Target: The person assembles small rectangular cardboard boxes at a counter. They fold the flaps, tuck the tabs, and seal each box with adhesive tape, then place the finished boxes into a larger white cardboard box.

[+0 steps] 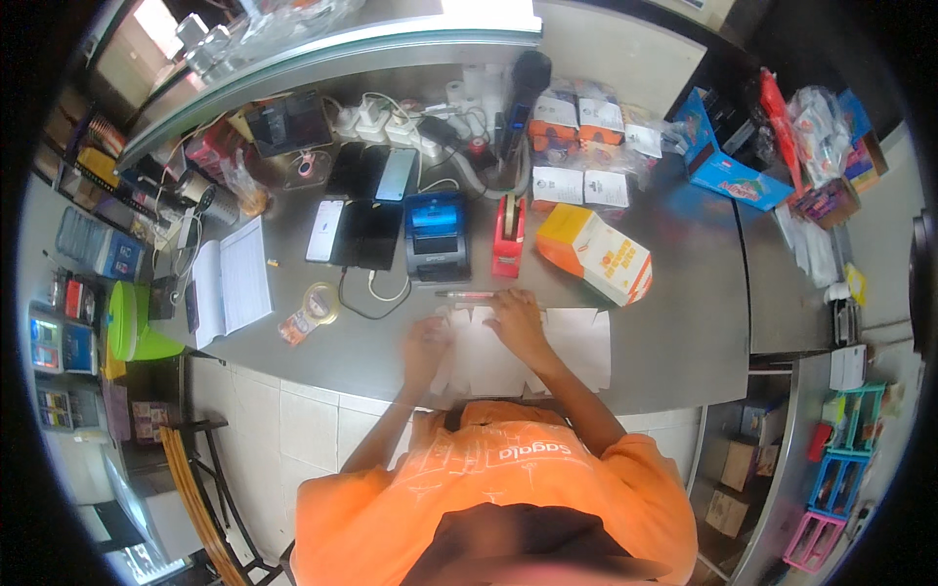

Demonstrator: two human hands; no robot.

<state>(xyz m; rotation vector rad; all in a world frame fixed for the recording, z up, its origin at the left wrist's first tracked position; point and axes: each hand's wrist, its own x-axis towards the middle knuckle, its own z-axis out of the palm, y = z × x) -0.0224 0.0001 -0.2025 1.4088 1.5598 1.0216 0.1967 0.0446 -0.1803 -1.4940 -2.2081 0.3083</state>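
A white flat-cut card sheet (578,344) with notched flaps lies on the grey metal table in front of me. My right hand (518,322) rests on its far edge, fingers stretched out and apart. At the sheet's left edge is my left hand (426,348), smeared by motion, so its fingers cannot be made out. A pen (463,294) lies just beyond the sheet, its right end close to my right fingertips. Further back stands a red tape dispenser (507,244). To its right, a yellow, orange and white carton (598,256) lies on its side.
A blue and black small printer (437,239), phones (325,230) and cables occupy the back. At left are an open notebook (234,278) and a tape roll (320,302). Wrapped packs (584,188) and a blue box (728,171) stand back right; a glass shelf (342,61) overhangs the rear.
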